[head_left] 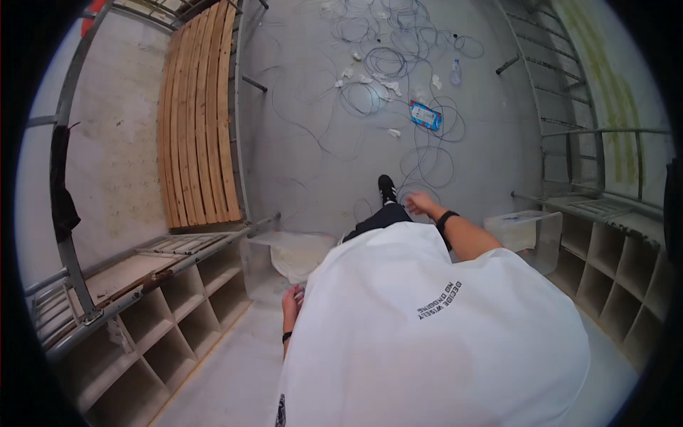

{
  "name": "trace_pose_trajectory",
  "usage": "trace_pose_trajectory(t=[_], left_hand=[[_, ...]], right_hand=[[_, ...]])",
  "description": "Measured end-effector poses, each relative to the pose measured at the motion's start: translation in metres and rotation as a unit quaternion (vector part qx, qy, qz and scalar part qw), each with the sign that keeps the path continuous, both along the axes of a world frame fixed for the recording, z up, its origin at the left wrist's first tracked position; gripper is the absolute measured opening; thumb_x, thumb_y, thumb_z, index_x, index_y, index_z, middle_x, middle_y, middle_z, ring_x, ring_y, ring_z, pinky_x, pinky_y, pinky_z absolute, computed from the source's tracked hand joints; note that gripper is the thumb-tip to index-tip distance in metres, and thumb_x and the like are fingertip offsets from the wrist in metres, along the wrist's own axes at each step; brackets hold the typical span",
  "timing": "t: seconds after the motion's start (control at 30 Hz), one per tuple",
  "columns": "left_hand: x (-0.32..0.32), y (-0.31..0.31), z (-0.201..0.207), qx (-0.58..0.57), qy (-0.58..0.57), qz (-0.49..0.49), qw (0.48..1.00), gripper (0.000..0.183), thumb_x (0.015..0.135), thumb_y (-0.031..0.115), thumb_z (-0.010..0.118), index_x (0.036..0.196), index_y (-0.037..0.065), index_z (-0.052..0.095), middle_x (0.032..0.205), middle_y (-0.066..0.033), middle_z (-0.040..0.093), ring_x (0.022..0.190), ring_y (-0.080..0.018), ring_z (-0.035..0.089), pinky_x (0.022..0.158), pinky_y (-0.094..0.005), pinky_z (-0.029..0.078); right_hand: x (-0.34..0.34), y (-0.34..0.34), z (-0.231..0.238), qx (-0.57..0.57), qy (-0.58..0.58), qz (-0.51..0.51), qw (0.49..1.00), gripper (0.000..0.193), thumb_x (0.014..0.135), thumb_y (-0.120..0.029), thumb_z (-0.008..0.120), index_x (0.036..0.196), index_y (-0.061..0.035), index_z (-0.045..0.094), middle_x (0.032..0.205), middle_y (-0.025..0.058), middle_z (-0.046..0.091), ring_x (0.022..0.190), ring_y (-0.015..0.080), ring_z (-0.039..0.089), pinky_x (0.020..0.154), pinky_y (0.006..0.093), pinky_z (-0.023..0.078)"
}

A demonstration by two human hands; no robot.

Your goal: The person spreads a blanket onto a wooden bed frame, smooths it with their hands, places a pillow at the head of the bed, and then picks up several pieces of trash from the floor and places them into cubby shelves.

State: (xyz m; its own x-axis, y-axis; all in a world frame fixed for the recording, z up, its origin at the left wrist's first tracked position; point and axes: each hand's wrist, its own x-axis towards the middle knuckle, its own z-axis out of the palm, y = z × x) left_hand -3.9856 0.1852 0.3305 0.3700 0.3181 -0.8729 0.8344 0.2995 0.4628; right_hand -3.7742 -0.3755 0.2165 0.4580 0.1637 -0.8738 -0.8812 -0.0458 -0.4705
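My right hand [421, 204] hangs in front of my body with its fingers loosely bent and a little apart, and nothing shows in it. Thin grey cable [427, 165] lies in loops on the floor below and beyond it. Low at my left side is my left hand [292, 299], partly covered by my white shirt [441, 334]; its fingers are too hidden to read. Nearest to that hand stands a clear plastic bin [257, 260] with something white in it. One black shoe [386, 189] with white stripes shows ahead of me on the floor.
Farther off on the grey floor lie more tangled cable [386, 62], a blue and red packet [425, 115], a plastic bottle [455, 72] and crumpled white scraps. Metal bunk frames with cubby shelves [146, 317] line both sides. Wooden slats [199, 121] stand left; another clear bin [546, 238] stands right.
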Motion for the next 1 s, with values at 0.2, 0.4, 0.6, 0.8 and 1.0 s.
trace_pose_trajectory(t=[0.2,0.4,0.6,0.8,1.0], left_hand=[[0.061,-0.064,0.021,0.105,-0.087,-0.262,0.955,0.031,0.094,0.027,0.051,0.110,0.004,0.064,0.101,-0.0072,0.066,0.089,-0.0157,0.060,0.077,-0.0270,0.047],[0.115,-0.086,-0.012,0.092,-0.060,-0.307,0.946,0.028,0.093,0.023,0.051,0.108,0.002,0.064,0.095,-0.0048,0.065,0.088,-0.0128,0.058,0.078,-0.0267,0.046],[0.178,-0.097,-0.022,0.054,-0.075,-0.353,0.931,0.029,0.094,0.023,0.050,0.108,0.001,0.063,0.094,-0.0049,0.066,0.088,-0.0134,0.058,0.078,-0.0267,0.046],[0.276,-0.110,-0.028,0.030,-0.038,-0.401,0.915,0.031,0.095,0.024,0.049,0.110,0.001,0.062,0.094,-0.0037,0.066,0.086,-0.0129,0.059,0.076,-0.0264,0.046],[0.414,-0.113,-0.051,0.042,-0.070,-0.511,0.856,0.028,0.093,0.027,0.051,0.105,0.005,0.064,0.092,-0.0033,0.065,0.076,-0.0100,0.057,0.067,-0.0253,0.046]], right_hand=[[0.063,-0.040,0.043,-0.003,-0.017,-0.078,0.997,0.023,0.089,-0.029,0.055,0.099,-0.0084,0.060,0.082,0.0026,0.064,0.065,0.0113,0.060,0.055,0.0240,0.047],[0.041,-0.099,0.021,-0.020,0.030,-0.138,0.990,0.021,0.089,-0.026,0.054,0.099,-0.0077,0.058,0.081,0.0037,0.063,0.062,0.0129,0.060,0.049,0.0245,0.045],[0.003,-0.111,0.022,-0.062,0.102,-0.105,0.987,0.023,0.090,-0.028,0.053,0.100,-0.0086,0.058,0.080,0.0037,0.062,0.062,0.0141,0.061,0.050,0.0263,0.046],[0.010,-0.099,0.030,-0.073,0.102,-0.165,0.978,0.024,0.089,-0.029,0.053,0.102,-0.0107,0.061,0.086,0.0036,0.065,0.064,0.0135,0.060,0.054,0.0266,0.048],[0.040,-0.083,0.026,-0.088,0.049,-0.219,0.971,0.022,0.089,-0.028,0.054,0.096,-0.0085,0.063,0.082,0.0035,0.064,0.062,0.0141,0.060,0.051,0.0289,0.045]])
